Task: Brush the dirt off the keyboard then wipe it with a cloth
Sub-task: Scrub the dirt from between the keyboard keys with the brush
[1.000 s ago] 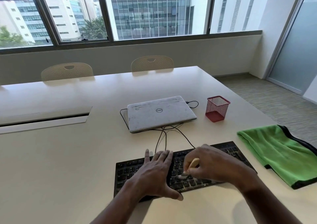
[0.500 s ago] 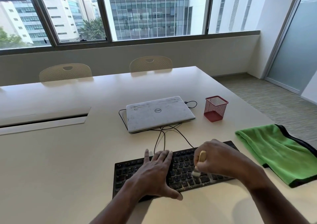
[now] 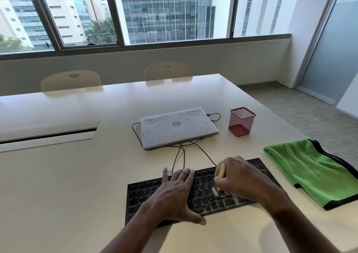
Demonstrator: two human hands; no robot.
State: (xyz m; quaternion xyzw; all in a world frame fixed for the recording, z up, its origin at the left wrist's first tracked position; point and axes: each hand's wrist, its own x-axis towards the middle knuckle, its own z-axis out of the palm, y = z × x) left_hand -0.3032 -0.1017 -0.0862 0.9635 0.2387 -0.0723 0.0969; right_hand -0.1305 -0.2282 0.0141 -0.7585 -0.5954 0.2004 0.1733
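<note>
Tan brush [image 3: 221, 171] handle is clamped in the grip of the right hand [image 3: 244, 177], fingers curled round it; handle top is seen poking out above the knuckles. Pale bristles are pressed onto the keys just below the hand, roughly mid-keyboard. Black keyboard [image 3: 205, 198] is laid flat on the table [image 3: 77, 175] near the front edge, slightly skewed, right end farther away. Light specks of dirt are seen on the lower key rows. Left hand [image 3: 174, 193]: grip apart, nothing held, fingers straight and laid flat on the keys left of centre, thumb spread past the keyboard's front edge. Hands are placed side by side, close, not touching.

Green cloth [image 3: 310, 172] with black trim is laid folded at the table's right edge, just right of the keyboard, far corner reaching past the edge. Black cables [image 3: 184, 152] are run from behind the keyboard to a closed white laptop [image 3: 178, 127], set farther back, centre. Red mesh pen cup [image 3: 241, 121] is stood upright right of the laptop, apart from it. A long cable slot [image 3: 48, 134] is cut into the table on the left. Two cream chairs [image 3: 70, 80] are pushed in at the far side, below a row of windows [image 3: 170, 14].
</note>
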